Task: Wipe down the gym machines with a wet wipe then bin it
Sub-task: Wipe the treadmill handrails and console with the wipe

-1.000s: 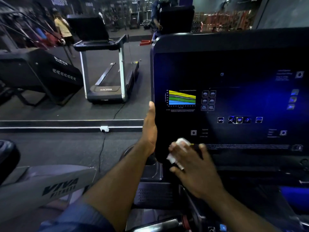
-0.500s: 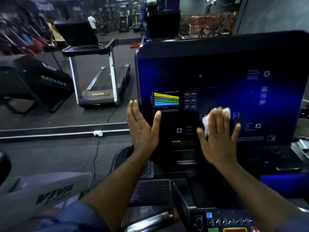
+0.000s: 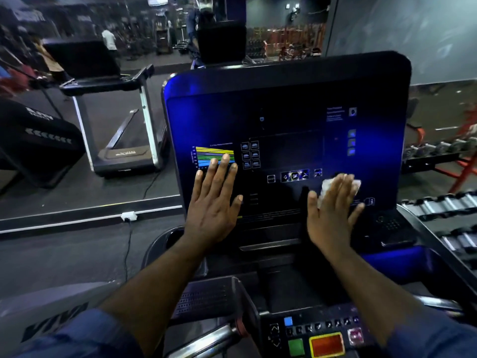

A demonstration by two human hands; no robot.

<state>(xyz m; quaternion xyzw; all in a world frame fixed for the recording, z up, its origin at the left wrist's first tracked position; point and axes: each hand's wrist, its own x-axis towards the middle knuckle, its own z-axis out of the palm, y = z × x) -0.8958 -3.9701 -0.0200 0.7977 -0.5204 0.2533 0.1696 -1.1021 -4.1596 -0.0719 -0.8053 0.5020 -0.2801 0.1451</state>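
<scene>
A dark treadmill console panel (image 3: 286,104) with blue glare stands in front of me. My left hand (image 3: 214,202) lies flat on its lower left part, fingers straight, tips over a coloured chart (image 3: 206,153). My right hand (image 3: 333,208) presses a crumpled white wet wipe (image 3: 326,188) flat against the panel's lower right, fingers straight and spread. The wipe shows at the fingertips and beside the thumb; the rest is hidden under the palm.
Below the panel is a button strip with green and orange keys (image 3: 317,343) and a chrome handlebar (image 3: 206,342). Another treadmill (image 3: 121,120) stands to the left on the dark floor. A dumbbell rack (image 3: 444,205) runs along the right. People stand far back.
My right hand has slid the wipe rightward across the panel. My left hand moved from the panel's left edge onto its face, flat.
</scene>
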